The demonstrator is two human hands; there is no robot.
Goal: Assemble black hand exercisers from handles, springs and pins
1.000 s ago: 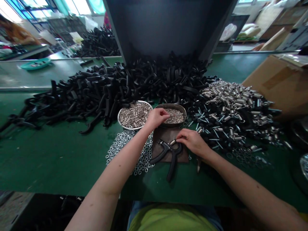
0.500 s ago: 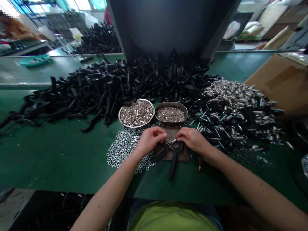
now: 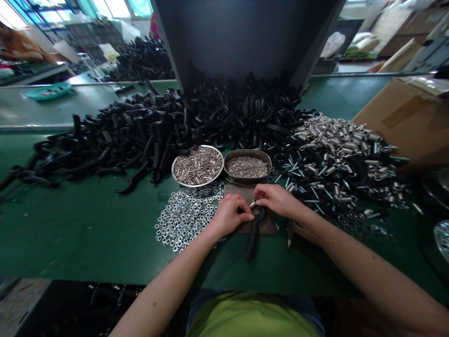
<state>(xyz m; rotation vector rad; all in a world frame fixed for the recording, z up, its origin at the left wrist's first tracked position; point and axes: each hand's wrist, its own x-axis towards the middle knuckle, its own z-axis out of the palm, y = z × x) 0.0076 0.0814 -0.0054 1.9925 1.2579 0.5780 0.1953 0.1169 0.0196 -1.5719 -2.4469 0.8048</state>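
A black spring clamp (image 3: pixel 251 238) lies on a brown square pad (image 3: pixel 240 190), one handle reaching toward me over the bench. My left hand (image 3: pixel 229 214) covers its left side, fingertips pinched together at the middle where the two halves meet. What those fingertips grip, beyond the clamp itself, is hidden. A small silver coil spring (image 3: pixel 252 204) sits at the top of the clamp, its right end pinched between the thumb and finger of my right hand (image 3: pixel 275 198).
Behind the pad stand a round dish of metal pins (image 3: pixel 172 172) and an oval tin of small rivets (image 3: pixel 248 179). Loose nuts (image 3: pixel 178 220) spread at left; springs (image 3: pixel 345 140) and screws lie at right. Black clamp parts (image 3: pixel 140 126) are heaped behind, near a cardboard box (image 3: pixel 403 117).
My left hand has moved right and down from the clamp's upper left jaw to its middle, now covering the left handle. My right hand stays at the spring, shifted slightly left.
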